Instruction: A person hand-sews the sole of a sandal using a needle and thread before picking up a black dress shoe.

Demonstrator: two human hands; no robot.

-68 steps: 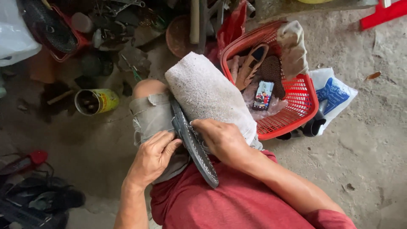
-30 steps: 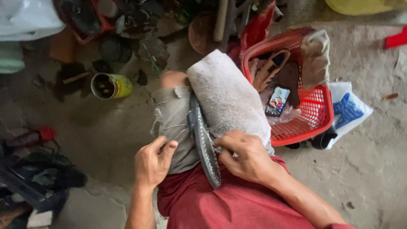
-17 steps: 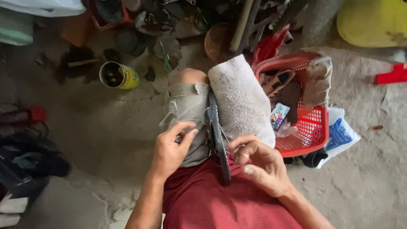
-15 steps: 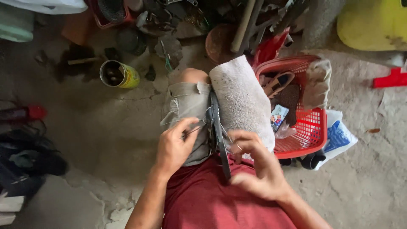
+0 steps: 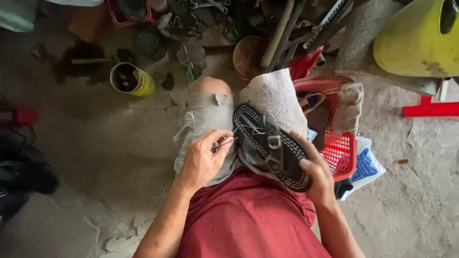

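Observation:
A black sandal (image 5: 267, 143) with a light stitched edge and a strap lies tilted across my lap, over a grey towel (image 5: 275, 95) draped on my right knee. My right hand (image 5: 315, 177) grips the sandal's near end from the right side. My left hand (image 5: 203, 160) pinches a thin metal needle (image 5: 224, 142) with pale thread running to the sandal's left edge. I wear grey shorts and a red shirt.
A red plastic basket (image 5: 342, 148) with sandals and a cloth stands right of my knee, a blue-white bag (image 5: 366, 167) beside it. A yellow tin can (image 5: 131, 80) sits on the concrete at left. Tools and clutter fill the top; a yellow container (image 5: 420, 40) is top right.
The sandal has turned from edge-on to show its upper face. My left hand has drawn back with the needle and thread. The camera has shifted, bringing the yellow container into view.

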